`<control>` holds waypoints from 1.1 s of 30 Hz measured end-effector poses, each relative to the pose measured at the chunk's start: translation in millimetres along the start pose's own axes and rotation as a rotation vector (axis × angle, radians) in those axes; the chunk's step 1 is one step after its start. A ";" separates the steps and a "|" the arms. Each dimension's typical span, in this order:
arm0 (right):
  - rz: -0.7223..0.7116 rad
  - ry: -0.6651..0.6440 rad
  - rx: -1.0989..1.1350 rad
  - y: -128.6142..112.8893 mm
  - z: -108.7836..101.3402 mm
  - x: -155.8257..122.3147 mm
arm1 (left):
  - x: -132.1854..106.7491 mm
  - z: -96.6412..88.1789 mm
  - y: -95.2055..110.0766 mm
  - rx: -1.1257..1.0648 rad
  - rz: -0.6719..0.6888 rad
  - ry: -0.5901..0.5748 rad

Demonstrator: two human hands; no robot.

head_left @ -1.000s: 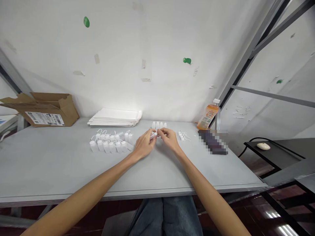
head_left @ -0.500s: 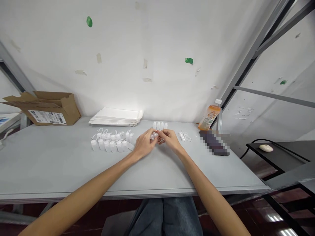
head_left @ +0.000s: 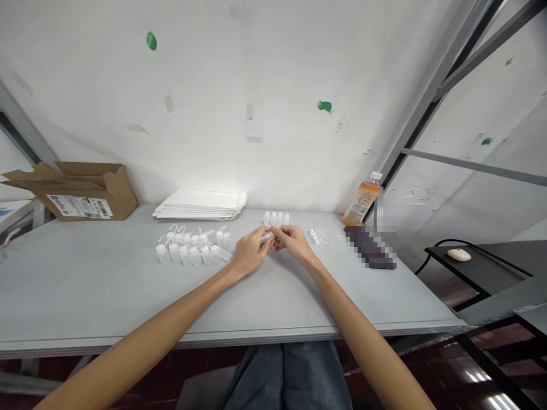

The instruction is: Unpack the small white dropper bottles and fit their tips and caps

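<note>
My left hand [head_left: 251,250] is closed round a small translucent plastic bottle [head_left: 265,236], which lies tilted with its end toward my right hand. My right hand [head_left: 293,243] pinches at that end, fingertips touching those of the left; a thin white strap shows below them, and the small white cap it seems to belong to is mostly hidden. Just behind my hands stand several white bottles [head_left: 276,218] in a row. To the left, several capped bottles [head_left: 195,254] with looped straps stand in rows. Loose white caps with straps [head_left: 319,236] lie to the right.
A stack of white paper sheets [head_left: 200,204] and an open cardboard box [head_left: 88,193] sit along the back of the grey table [head_left: 106,296]. At right stand an orange drink bottle [head_left: 363,199] and a dark blurred object [head_left: 371,248]. A white mouse [head_left: 458,254] lies on a side shelf.
The whole view has shifted slightly. Both hands keep nearly the same grip and place at the bottle's end, with only small finger movement.
</note>
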State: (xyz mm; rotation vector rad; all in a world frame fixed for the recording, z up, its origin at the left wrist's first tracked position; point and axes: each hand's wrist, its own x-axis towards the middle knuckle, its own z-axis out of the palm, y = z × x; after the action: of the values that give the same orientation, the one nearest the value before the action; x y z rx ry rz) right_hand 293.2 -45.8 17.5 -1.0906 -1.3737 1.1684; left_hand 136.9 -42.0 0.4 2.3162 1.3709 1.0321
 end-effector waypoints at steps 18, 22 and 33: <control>0.040 -0.104 0.040 -2.8 -5.4 0.4 | 0.1 -5.5 5.5 -0.117 -0.092 -0.157; 0.042 -0.121 0.019 -3.4 -9.3 0.9 | -0.8 -7.4 9.5 -0.302 -0.122 -0.216; 0.013 0.012 -0.018 -3.3 -13.3 3.4 | 0.3 -7.7 9.0 -0.156 -0.074 -0.117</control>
State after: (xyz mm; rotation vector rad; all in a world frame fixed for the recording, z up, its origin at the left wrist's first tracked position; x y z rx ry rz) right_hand 306.0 -41.6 21.7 -1.1191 -1.3720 1.1587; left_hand 137.7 -47.4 10.9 2.1602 1.2738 0.9310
